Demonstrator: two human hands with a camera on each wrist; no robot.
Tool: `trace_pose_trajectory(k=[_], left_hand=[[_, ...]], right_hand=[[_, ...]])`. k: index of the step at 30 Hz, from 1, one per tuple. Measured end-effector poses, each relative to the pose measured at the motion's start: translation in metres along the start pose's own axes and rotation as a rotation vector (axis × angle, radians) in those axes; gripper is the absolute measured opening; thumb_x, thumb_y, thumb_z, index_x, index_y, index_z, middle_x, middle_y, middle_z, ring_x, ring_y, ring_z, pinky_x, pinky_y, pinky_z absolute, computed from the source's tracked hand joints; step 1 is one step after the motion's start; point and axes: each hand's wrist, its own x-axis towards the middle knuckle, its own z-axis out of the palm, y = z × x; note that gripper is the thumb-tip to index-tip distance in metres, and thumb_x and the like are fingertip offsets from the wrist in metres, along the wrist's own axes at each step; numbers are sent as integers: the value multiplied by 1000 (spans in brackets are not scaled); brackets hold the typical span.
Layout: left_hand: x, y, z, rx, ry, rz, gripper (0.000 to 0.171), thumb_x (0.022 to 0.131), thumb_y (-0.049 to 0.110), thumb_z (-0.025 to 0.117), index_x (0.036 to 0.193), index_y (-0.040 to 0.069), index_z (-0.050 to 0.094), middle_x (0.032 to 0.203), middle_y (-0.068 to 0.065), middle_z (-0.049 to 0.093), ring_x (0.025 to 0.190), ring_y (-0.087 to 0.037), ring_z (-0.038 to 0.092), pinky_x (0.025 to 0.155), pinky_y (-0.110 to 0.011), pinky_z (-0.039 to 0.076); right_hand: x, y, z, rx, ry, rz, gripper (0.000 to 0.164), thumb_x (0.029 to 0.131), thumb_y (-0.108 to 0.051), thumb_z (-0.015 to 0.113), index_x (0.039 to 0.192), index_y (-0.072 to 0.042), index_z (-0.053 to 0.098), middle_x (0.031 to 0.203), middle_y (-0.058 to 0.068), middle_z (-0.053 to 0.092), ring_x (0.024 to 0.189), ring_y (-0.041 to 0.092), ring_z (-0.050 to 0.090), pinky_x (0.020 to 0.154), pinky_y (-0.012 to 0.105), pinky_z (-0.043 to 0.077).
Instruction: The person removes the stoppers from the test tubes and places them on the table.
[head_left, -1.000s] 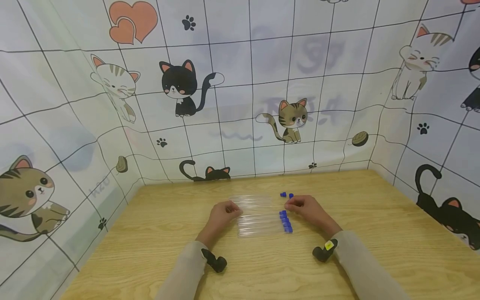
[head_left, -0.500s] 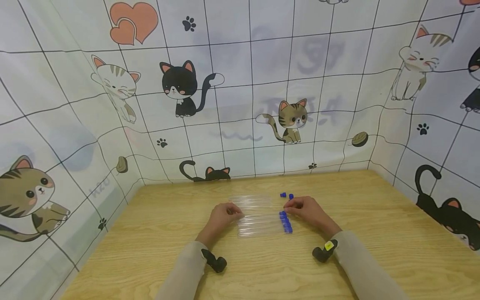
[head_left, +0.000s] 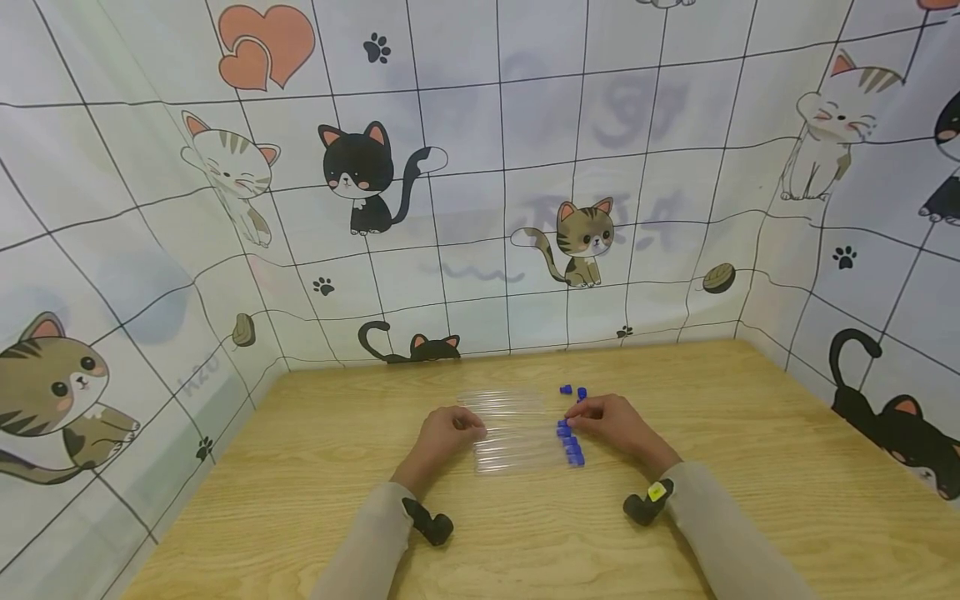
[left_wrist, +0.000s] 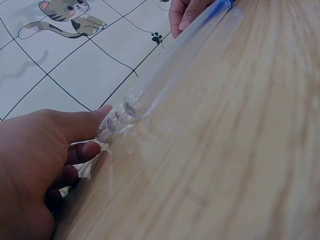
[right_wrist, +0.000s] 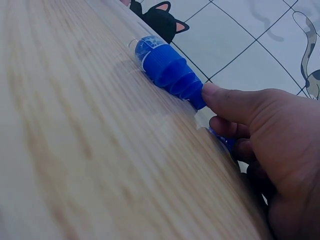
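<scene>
Several clear test tubes (head_left: 510,458) with blue caps lie side by side on the table, rounded ends to the left. My left hand (head_left: 444,435) pinches the rounded end of the farthest tube in this row. In the left wrist view, the thumb and index finger of the left hand (left_wrist: 42,150) meet at the tube ends (left_wrist: 131,106). At the other end, my right hand (head_left: 617,427) pinches the farthest blue cap (head_left: 563,423). The right wrist view shows the thumb of the right hand (right_wrist: 280,130) on that cap, beside the row of caps (right_wrist: 167,67).
Behind that row, more clear tubes (head_left: 502,402) lie on the wooden table (head_left: 480,542). Two loose blue caps, a left one (head_left: 566,389) and a right one (head_left: 582,392), are to their right. A cat-print cloth (head_left: 472,192) hangs around the back and sides.
Both hands have moved slightly nearer, toward the front row of tubes. The right fingertips have shifted a little left, onto the farthest cap of the row.
</scene>
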Motion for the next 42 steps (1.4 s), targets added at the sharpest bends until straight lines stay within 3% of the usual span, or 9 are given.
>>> trace_pose_trajectory(k=[13, 27, 36, 42], left_hand=[[0, -1, 0, 2, -5, 5, 12, 82, 27, 77, 87, 17, 74, 82, 5, 64, 76, -15, 55, 70, -34, 44], [-1, -2, -2, 7, 0, 38, 13, 84, 21, 75, 93, 12, 74, 84, 3, 65, 78, -13, 57, 73, -33, 47], [-1, -2, -1, -26, -3, 56, 11, 87, 20, 71, 94, 12, 73, 82, 2, 63, 73, -15, 54, 67, -33, 45], [1, -1, -1, -61, 34, 118, 12, 88, 19, 71, 97, 11, 71, 81, 3, 63, 73, -15, 56, 67, -30, 46]], right_hand=[[0, -2, 0, -9, -36, 3, 17, 89, -27, 69, 102, -18, 74, 82, -6, 63, 78, 15, 54, 73, 34, 44], [0, 2, 0, 10, -51, -1, 13, 90, -29, 67, 99, -21, 72, 83, -5, 61, 81, 17, 53, 77, 37, 42], [-3, -1, -3, 58, -19, 37, 18, 91, -36, 65, 101, -23, 73, 96, -5, 65, 89, 18, 54, 79, 37, 41], [-3, -5, -5, 125, 4, 67, 23, 89, -41, 66, 103, -24, 72, 106, -5, 66, 103, 18, 57, 91, 42, 39]])
